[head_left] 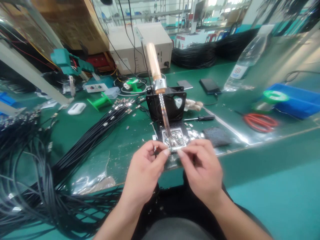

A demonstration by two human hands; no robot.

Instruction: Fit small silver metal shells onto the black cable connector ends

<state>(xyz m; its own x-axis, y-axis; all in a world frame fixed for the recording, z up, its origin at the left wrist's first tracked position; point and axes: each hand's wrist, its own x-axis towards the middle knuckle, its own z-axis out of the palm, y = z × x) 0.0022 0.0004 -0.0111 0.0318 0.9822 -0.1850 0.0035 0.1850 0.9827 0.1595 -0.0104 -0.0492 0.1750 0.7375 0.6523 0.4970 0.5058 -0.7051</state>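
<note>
Small metal terminal (pixel 172 151), pinched between left hand (pixel 145 168) and right hand (pixel 201 170) fingertips at the near edge of the tabletop (pixel 107 156), looks light, stiff, slippery; grip its ends.

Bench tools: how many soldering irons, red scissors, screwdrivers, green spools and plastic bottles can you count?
soldering iron: 1
red scissors: 1
screwdriver: 1
green spools: 3
plastic bottle: 1
Total: 7
</note>
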